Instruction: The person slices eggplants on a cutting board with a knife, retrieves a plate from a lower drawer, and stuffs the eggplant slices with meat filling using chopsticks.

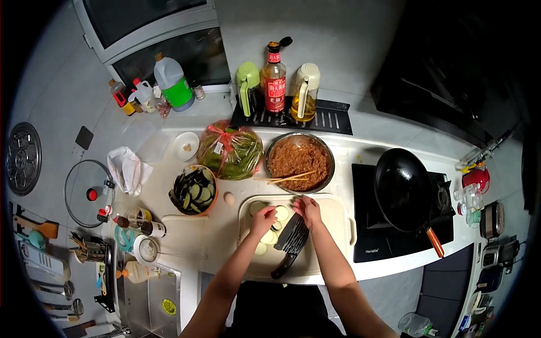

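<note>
Pale eggplant slices (262, 249) lie on the left part of a cream cutting board (337, 225) with a raised rim. My left hand (262, 219) is above them, its fingers drawn together at the edge of a round eggplant slice (282, 213). Close to the blade's far end, my right hand (308, 210) has its fingers curled inward; whatever they hold is too small to make out. A dark-bladed kitchen knife (293, 239) rests between my forearms, its handle toward me, with neither hand on the handle.
Behind the board stands a steel bowl of minced meat (298, 160) with chopsticks across it. A bowl of eggplant slices (194, 190), an egg (229, 198) and a bag of green vegetables (231, 151) are to the left. A wok (401, 188) sits on the cooktop (369, 225) at right.
</note>
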`<state>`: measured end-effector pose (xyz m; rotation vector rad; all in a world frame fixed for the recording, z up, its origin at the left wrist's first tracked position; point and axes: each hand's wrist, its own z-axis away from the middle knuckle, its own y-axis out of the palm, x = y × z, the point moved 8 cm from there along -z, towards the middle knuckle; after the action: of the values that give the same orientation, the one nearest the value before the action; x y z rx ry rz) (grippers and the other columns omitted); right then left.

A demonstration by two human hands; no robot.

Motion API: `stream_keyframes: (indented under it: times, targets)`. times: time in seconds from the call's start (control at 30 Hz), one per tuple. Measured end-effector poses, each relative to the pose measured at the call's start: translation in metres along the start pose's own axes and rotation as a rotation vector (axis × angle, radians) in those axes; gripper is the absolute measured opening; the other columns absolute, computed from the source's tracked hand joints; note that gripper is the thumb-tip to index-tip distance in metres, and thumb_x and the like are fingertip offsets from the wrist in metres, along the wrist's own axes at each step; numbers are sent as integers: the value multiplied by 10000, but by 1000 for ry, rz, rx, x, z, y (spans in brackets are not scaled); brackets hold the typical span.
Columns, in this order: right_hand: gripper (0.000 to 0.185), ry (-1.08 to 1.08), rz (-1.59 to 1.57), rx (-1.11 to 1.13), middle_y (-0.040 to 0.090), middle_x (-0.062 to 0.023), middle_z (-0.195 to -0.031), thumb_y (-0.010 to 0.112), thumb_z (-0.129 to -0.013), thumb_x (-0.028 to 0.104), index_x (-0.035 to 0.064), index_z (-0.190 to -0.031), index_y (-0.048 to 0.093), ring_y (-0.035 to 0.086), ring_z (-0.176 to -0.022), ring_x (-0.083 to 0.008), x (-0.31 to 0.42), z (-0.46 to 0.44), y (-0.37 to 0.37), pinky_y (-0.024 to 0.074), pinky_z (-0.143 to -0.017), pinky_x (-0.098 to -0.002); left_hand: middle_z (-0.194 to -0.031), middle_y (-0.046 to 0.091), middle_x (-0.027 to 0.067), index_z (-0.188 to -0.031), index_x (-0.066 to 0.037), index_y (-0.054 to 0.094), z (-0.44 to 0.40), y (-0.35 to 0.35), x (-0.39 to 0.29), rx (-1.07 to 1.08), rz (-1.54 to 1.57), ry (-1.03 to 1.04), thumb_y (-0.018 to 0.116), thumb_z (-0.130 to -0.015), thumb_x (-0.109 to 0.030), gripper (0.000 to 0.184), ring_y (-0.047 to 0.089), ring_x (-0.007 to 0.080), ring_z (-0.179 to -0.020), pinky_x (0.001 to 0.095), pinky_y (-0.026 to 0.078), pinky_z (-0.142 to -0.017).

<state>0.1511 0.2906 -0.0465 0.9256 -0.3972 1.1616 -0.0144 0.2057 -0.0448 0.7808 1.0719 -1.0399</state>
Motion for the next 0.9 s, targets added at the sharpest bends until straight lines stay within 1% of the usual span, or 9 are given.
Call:
stream_keyframes:
  times: [0.13,0.23,0.4,0.53,0.57,0.7,0.8,0.83,0.9]
  targets:
    - [241,60,-46,-93,604,-129,-818,425,-923,188,-45,-942,487,609,-680,-206,-7,-26,9,549,-587,-298,-840,628,53,-999,-26,593,9,-8,7,-32,52,2,547,-864,-121,171,597,110,-666,229,492,-565]
    - [219,30,7,-123,596,-122,-750,418,-920,158,-47,-911,494,591,-608,-198,-5,-30,5,536,-540,-296,-834,625,45,-989,-27,594,20,-12,7,-89,108,-7,551,-864,-125,165,596,111,-667,228,492,-568]
    - [157,52,45,-146,578,-129,-719,446,-888,98,-52,-896,493,557,-546,-196,3,-24,-1,495,-482,-284,-819,622,44,-982,-24,597,35,-16,1,-185,87,42,549,-865,-118,157,598,114,-673,233,491,-572]
    - [148,38,67,-78,567,-125,-697,439,-888,84,-57,-885,485,552,-544,-194,13,-18,-10,498,-486,-276,-792,619,55,-976,-22,598,41,-21,0,-259,71,173,549,-858,-91,145,595,111,-654,234,491,-573]
    - [149,37,81,-79,564,-122,-688,436,-890,84,-51,-859,491,554,-549,-190,14,-18,-13,499,-488,-273,-784,617,57,-976,-22,597,43,-23,-3,-265,37,205,548,-856,-84,144,593,109,-647,233,490,-573]
    - [246,90,76,5,580,-84,-710,529,-876,248,3,-864,505,568,-570,-153,11,-1,-18,533,-503,-278,-736,605,45,-977,-19,595,50,-34,-6,-334,-48,212,545,-851,-71,146,569,101,-590,230,477,-549]
    - [209,120,209,33,586,-70,-734,545,-865,241,36,-895,518,564,-592,-146,-3,24,-22,525,-514,-268,-738,602,51,-994,-12,588,45,-40,-7,-367,-25,122,541,-859,-99,167,556,106,-584,241,470,-545]
    - [164,123,224,14,589,-67,-744,543,-857,196,48,-922,514,562,-594,-139,-6,34,-23,525,-517,-269,-742,601,55,-1002,-10,584,41,-42,-8,-370,-7,80,539,-862,-111,178,553,108,-587,247,469,-546]
    - [111,116,231,29,587,-60,-739,532,-852,147,59,-918,520,559,-592,-132,-18,44,-26,521,-526,-264,-765,597,68,-1023,-8,574,22,-51,-14,-467,-51,235,532,-869,-129,201,549,111,-613,253,467,-560]
